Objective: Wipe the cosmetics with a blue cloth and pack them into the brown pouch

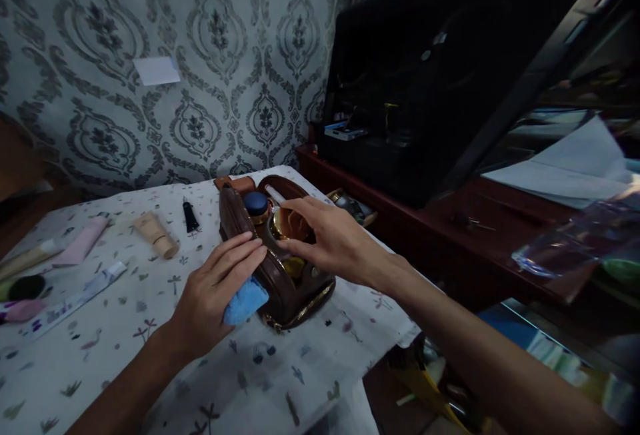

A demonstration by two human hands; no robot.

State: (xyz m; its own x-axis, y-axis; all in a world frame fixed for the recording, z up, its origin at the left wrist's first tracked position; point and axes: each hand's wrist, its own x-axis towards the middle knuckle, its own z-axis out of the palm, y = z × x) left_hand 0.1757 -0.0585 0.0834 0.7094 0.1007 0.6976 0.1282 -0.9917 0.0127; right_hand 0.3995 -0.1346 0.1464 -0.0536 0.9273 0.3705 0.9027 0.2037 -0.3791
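Observation:
A brown zippered bag (305, 298) lies open on the patterned cloth, its zip edge facing me. My left hand (213, 288) holds a folded blue cloth (246, 302) under its palm, and its fingertips press on the bag's near left rim. My right hand (335, 235) reaches into the bag from the right, thumb and fingers around a shiny gold round container (290, 223). Beside that sits a round item with a dark blue lid (255, 204). A white stick-like item (273, 193) shows behind them. The bag's bottom is mostly hidden.
On the white patterned tablecloth (165, 308) lie a beige tube (156, 235), a small black tube (190, 216), a pink tube (83, 240) and a long white tube (80, 302). A large black screen (400, 88) stands on the red-brown desk (450, 238) at right.

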